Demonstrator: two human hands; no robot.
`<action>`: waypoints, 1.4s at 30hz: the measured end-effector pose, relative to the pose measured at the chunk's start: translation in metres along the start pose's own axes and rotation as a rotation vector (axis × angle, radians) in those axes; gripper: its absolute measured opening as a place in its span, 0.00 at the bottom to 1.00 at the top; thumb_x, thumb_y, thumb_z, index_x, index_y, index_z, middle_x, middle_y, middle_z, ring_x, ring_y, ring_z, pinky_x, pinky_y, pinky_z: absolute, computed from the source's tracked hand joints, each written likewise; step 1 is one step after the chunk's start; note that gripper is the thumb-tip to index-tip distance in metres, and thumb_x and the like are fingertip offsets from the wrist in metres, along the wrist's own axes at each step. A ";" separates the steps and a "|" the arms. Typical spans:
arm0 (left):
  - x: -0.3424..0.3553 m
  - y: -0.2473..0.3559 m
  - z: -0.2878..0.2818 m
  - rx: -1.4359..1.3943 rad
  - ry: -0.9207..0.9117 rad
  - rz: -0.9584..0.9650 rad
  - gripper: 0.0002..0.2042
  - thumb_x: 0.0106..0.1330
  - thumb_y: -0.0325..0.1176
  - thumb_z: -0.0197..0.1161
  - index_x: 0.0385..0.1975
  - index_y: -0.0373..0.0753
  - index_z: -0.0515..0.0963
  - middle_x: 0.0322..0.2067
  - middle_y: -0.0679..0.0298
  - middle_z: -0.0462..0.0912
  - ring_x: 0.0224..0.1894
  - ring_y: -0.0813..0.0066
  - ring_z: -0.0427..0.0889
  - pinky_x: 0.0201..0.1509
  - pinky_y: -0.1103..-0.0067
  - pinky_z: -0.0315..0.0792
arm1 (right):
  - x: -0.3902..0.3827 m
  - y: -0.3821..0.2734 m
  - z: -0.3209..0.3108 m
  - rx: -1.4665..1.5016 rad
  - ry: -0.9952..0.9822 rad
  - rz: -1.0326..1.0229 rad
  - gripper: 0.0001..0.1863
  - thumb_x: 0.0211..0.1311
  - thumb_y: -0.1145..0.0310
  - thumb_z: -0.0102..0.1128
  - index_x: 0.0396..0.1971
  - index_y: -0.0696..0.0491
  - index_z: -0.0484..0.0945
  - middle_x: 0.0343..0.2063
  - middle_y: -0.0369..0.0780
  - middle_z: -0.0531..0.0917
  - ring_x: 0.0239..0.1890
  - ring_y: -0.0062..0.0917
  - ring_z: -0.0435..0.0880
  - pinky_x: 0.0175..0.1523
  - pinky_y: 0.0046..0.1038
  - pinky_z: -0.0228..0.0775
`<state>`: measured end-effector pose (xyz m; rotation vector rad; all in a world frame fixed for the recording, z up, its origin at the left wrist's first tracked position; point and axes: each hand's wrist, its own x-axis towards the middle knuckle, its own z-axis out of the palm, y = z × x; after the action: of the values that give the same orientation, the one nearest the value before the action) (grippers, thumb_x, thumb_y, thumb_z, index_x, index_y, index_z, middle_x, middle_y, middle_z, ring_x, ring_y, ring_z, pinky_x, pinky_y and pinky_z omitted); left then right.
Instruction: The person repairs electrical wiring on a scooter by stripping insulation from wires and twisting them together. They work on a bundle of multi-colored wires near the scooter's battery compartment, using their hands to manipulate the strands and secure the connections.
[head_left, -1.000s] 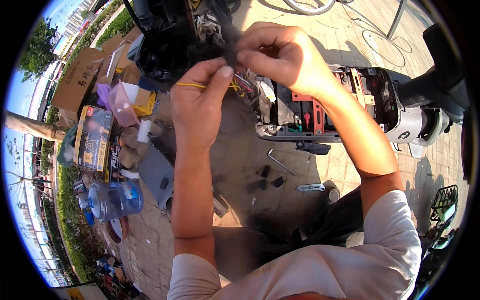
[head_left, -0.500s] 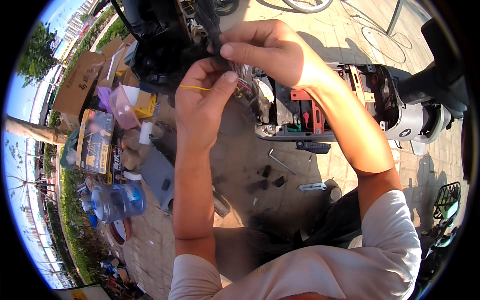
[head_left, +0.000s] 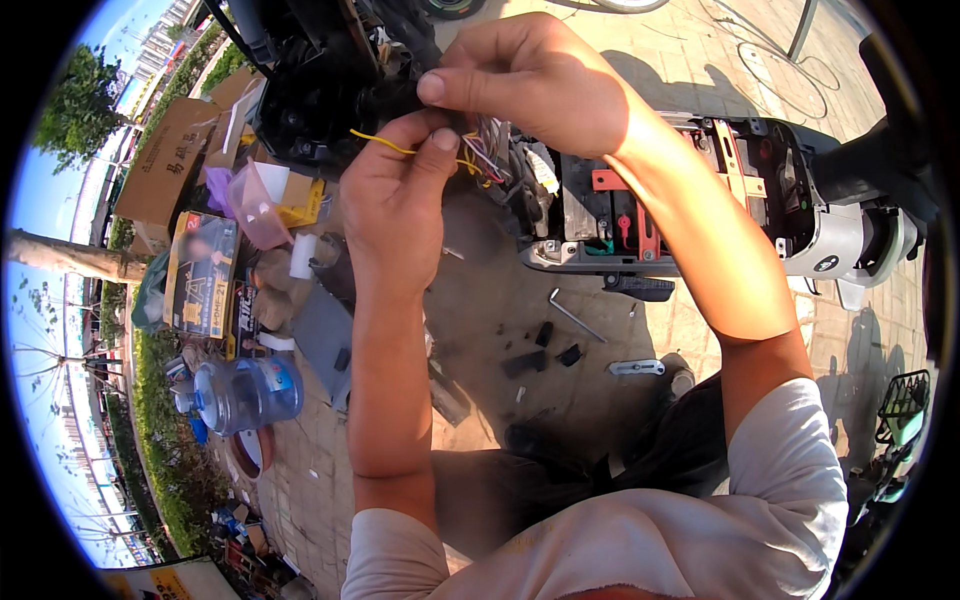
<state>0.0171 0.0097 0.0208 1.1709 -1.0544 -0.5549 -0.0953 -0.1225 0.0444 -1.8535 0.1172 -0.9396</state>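
Both my hands are raised at the top middle, close together in front of the dark front of a disassembled scooter. A thin yellow wire (head_left: 379,141) runs across my left hand (head_left: 398,210), its thumb and forefinger pinched together on it. Just above and to the right, my right hand (head_left: 550,90) is closed in a pinch; dark shadow hides what its fingertips hold. Under the right hand a bundle of coloured wires (head_left: 484,152) hangs toward the open scooter body (head_left: 572,263). Red brackets (head_left: 645,235) cross that body.
A hex key (head_left: 577,316), black plastic pieces (head_left: 525,364) and a utility knife (head_left: 637,368) lie on the paving before me. To the left are a large water bottle (head_left: 250,392), a grey panel (head_left: 320,335), a pink bin (head_left: 258,205) and cardboard boxes (head_left: 165,160).
My hands have drawn slightly apart, the right shifting up and the left a little to the left. More of the yellow wire and the coloured bundle now shows between them.
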 end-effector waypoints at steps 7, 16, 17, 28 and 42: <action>-0.003 0.004 0.015 0.063 0.116 0.095 0.08 0.62 0.22 0.60 0.41 0.29 0.76 0.33 0.65 0.80 0.33 0.84 0.76 0.36 0.87 0.70 | 0.004 0.008 0.003 -0.003 0.070 0.073 0.17 0.51 0.58 0.72 0.18 0.58 0.79 0.15 0.34 0.78 0.20 0.14 0.72 0.25 0.22 0.64; -0.004 0.005 0.026 0.455 0.319 0.224 0.06 0.56 0.26 0.66 0.29 0.31 0.78 0.21 0.64 0.82 0.22 0.84 0.79 0.26 0.85 0.71 | 0.000 0.003 0.014 0.026 0.137 0.080 0.19 0.48 0.59 0.74 0.15 0.58 0.77 0.13 0.34 0.75 0.18 0.14 0.70 0.23 0.22 0.63; -0.004 0.006 0.027 0.481 0.330 0.233 0.05 0.56 0.26 0.66 0.28 0.32 0.78 0.20 0.63 0.82 0.21 0.83 0.79 0.25 0.84 0.71 | 0.000 0.002 0.015 0.006 0.149 0.068 0.19 0.47 0.59 0.75 0.15 0.58 0.77 0.13 0.34 0.75 0.18 0.14 0.70 0.23 0.22 0.63; 0.003 -0.002 0.018 0.357 0.220 0.190 0.07 0.62 0.27 0.61 0.36 0.30 0.78 0.24 0.65 0.82 0.27 0.86 0.78 0.31 0.85 0.70 | -0.004 0.008 0.018 0.246 0.169 0.121 0.21 0.51 0.59 0.73 0.12 0.56 0.74 0.13 0.32 0.74 0.19 0.13 0.70 0.22 0.20 0.61; -0.002 0.003 0.025 0.362 0.309 0.175 0.06 0.57 0.26 0.66 0.31 0.30 0.79 0.20 0.66 0.81 0.22 0.87 0.76 0.28 0.87 0.70 | -0.005 0.007 0.026 0.310 0.237 0.140 0.18 0.51 0.62 0.73 0.15 0.57 0.76 0.14 0.33 0.76 0.18 0.12 0.71 0.22 0.18 0.62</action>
<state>-0.0062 0.0006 0.0229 1.4099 -0.9984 -0.0387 -0.0791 -0.1043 0.0311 -1.4285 0.2297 -1.0141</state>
